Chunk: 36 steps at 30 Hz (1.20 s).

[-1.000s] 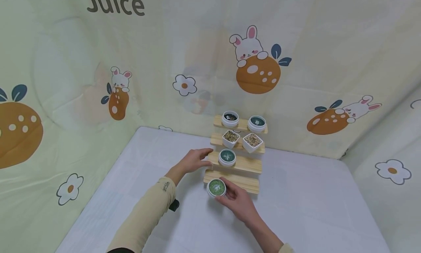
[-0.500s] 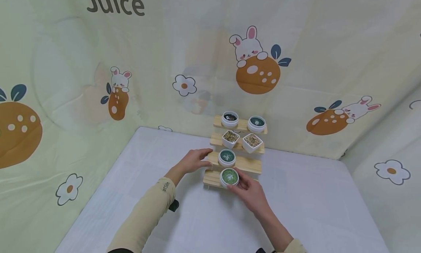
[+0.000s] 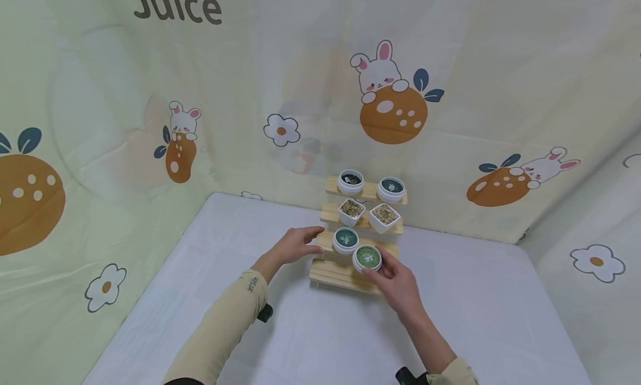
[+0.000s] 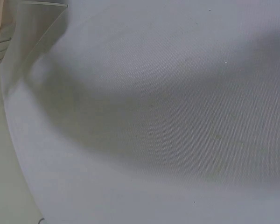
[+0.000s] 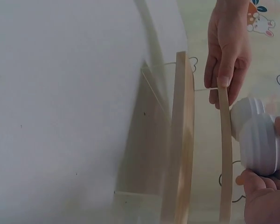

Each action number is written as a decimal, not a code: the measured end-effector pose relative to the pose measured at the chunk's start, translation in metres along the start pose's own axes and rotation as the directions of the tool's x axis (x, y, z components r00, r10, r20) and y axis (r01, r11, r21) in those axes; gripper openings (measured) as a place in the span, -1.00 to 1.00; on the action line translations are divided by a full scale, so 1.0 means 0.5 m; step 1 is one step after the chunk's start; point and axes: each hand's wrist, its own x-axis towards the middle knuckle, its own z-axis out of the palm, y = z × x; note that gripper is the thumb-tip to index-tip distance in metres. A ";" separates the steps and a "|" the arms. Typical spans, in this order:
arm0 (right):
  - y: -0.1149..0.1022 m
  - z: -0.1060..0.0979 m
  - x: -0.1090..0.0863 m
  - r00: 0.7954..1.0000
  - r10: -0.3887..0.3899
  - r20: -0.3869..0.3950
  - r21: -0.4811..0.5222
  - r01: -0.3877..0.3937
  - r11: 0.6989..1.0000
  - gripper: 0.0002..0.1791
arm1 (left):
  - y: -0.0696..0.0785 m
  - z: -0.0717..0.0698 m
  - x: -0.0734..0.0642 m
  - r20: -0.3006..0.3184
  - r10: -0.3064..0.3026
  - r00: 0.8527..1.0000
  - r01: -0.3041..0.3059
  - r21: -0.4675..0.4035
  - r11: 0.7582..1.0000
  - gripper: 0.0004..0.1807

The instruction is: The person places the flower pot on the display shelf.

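Observation:
My right hand (image 3: 398, 287) pinches a round white pot (image 3: 368, 257) with green, pale-flecked contents, fingers on its right side. It is held just above the front of the tiered wooden stand (image 3: 345, 275). In the right wrist view, the white ribbed side of this pot (image 5: 257, 147) shows between thumb and fingers. My left hand (image 3: 292, 246) grips the left end of the stand's second step; its thumb lies on the wooden edge in the right wrist view. A round pot with dark green contents (image 3: 346, 238) sits on that step, close to the held pot.
Higher up the stand are two square pots, one with brownish bits (image 3: 351, 210) and one with paler bits (image 3: 385, 214). On the top step stand two round pots, with dark (image 3: 350, 180) and teal (image 3: 392, 188) contents. A printed curtain (image 3: 310, 68) hangs behind the white table (image 3: 476, 307).
My right hand has carried the green pot from the stand's front left corner up and to the right, past the lowest step. My left hand has stayed on the stand.

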 end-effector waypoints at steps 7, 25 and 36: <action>0.004 -0.011 0.013 0.998 0.040 -0.042 -0.029 -0.042 0.999 -0.15 | -0.005 0.005 0.002 0.003 0.004 1.000 -0.004 0.010 1.000 -0.29; 0.003 -0.018 0.044 0.995 0.054 -0.084 -0.037 -0.058 0.998 -0.16 | 0.002 -0.003 -0.004 0.000 -0.015 1.000 0.015 0.010 1.000 -0.29; 0.006 -0.023 0.050 0.994 0.058 -0.088 -0.019 -0.060 0.998 -0.15 | -0.006 -0.005 -0.001 0.004 0.002 1.000 -0.002 0.017 1.000 -0.30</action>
